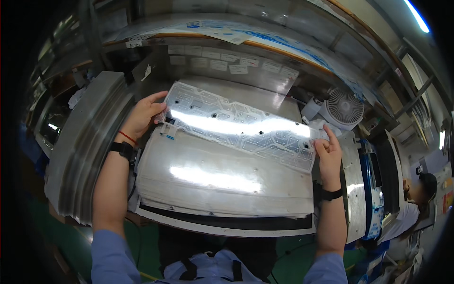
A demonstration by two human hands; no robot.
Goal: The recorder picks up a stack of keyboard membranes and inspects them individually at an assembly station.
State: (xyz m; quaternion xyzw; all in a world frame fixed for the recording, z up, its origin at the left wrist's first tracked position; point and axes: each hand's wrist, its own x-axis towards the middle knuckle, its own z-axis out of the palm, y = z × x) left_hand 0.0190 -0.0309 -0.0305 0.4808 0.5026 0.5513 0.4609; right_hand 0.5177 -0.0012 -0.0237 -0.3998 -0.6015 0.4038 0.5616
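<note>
A long, see-through keyboard membrane (236, 125) with printed silvery traces and small dark holes stretches between my hands, tilted down toward the right. My left hand (145, 116) pinches its left end between thumb and fingers. At the right end, my right hand (329, 152) grips the edge with the thumb and bent fingers, the index finger pointing up. A short tail with a blue tip (167, 137) hangs from the membrane's left side. Below lies a broad stack of glossy, clear-looking sheets (213, 189), whose surface reflects the overhead light.
To the left stands a tall pile of grey sheets or trays (87, 151). A white round fan (344, 108) sits at the back right, beside a white bottle-like container (312, 108). Paper labels (239, 69) line the metal back panel under a shelf (265, 45). Another person (406, 213) is at the far right.
</note>
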